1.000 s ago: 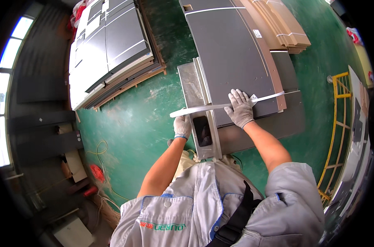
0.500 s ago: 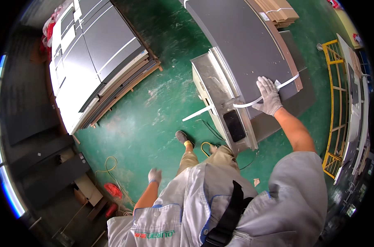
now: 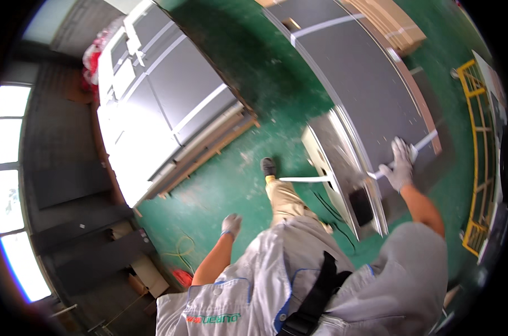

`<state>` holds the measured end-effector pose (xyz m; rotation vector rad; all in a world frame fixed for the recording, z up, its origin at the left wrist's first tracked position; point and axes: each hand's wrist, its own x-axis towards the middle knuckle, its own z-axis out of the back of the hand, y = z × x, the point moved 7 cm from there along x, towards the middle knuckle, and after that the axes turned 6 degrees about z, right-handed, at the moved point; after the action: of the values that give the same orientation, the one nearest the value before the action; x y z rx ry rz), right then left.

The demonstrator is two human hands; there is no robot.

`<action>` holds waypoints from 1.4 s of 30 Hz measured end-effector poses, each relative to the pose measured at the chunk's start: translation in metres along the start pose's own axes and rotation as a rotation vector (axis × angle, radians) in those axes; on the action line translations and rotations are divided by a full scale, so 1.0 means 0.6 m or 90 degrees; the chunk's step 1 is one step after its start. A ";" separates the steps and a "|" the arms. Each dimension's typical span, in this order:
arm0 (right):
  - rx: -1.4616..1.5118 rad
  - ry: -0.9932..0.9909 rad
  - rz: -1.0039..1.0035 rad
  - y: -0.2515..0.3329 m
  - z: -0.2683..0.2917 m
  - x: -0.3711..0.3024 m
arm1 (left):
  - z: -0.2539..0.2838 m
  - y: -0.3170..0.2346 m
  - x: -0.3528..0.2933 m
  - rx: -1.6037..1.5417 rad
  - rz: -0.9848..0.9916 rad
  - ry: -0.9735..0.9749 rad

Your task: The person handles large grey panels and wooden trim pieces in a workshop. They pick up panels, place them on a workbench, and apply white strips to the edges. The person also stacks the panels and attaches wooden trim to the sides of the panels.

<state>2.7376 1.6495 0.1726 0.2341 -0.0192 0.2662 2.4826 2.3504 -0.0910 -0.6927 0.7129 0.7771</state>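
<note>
My right hand (image 3: 400,168), in a pale work glove, lies with fingers stretched out on a stack of dark grey panels (image 3: 360,73). Beneath the palm and fingers runs a white strap (image 3: 427,139), which crosses the near end of the stack. A metal-topped box-shaped machine (image 3: 343,162) with a dark inset (image 3: 361,206) stands along the stack's left side. Out of its left side sticks a loose white strap end (image 3: 304,180). My left hand (image 3: 231,224), also gloved, hangs low at my left side, its fingers loosely apart and nothing visible in it.
A larger strapped panel pile (image 3: 192,84) on wooden slats stands at the left. Folded cardboard (image 3: 391,25) lies beyond the stack. A yellow rack (image 3: 474,162) is at the right. Cables (image 3: 335,210) lie by the machine, and a yellow hose (image 3: 181,249) on the green floor.
The view has turned, so the stack and machine now sit lower and further right. My right hand stays on the strap and panel. One leg has swung forward; my left hand hangs as before.
</note>
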 end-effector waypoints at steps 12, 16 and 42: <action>-0.108 -0.024 -0.405 -0.049 -0.047 -0.025 | 0.326 -0.717 0.222 0.199 -0.225 0.032; -0.152 -0.093 -0.633 -0.054 -0.026 -0.034 | 0.294 -0.795 0.349 0.439 -0.353 0.010; 0.437 -0.465 -1.322 -0.162 -0.063 -0.191 | 0.052 -1.877 0.670 0.017 -0.142 0.530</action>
<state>2.6520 1.5377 0.1083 0.8836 -0.3839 -1.9272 3.6024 1.9305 -0.0679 -1.0615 1.3633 0.2463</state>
